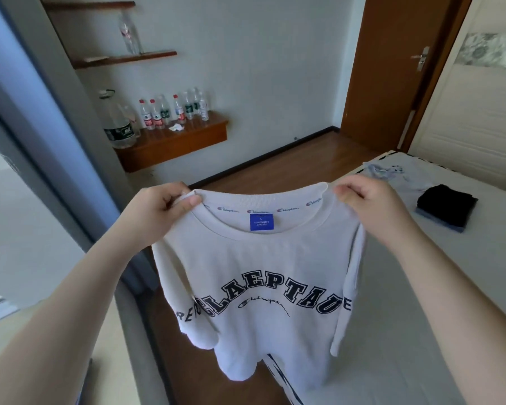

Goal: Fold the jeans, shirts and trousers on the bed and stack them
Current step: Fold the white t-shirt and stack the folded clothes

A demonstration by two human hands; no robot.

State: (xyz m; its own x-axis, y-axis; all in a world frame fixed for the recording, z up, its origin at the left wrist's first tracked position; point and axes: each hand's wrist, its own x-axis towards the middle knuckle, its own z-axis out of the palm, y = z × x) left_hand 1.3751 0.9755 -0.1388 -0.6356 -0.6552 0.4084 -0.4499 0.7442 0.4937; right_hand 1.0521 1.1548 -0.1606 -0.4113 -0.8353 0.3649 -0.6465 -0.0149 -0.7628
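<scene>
A white T-shirt (260,276) with dark arched lettering and a blue neck label hangs in the air, front toward me, over the bed's near left edge. My left hand (158,211) pinches its left shoulder beside the collar. My right hand (371,206) pinches the right shoulder. Both sleeves hang loose. On the bed (421,287) at the right lies a folded stack (446,207) with a black garment on top of a blue one. A crumpled pale blue and white garment (384,171) lies at the bed's far end.
Wooden floor runs left of the bed. A low wall shelf (173,138) carries several plastic bottles. A brown door (403,68) stands at the back right, a white wardrobe (479,97) behind the bed. A window and curtain fill the left side.
</scene>
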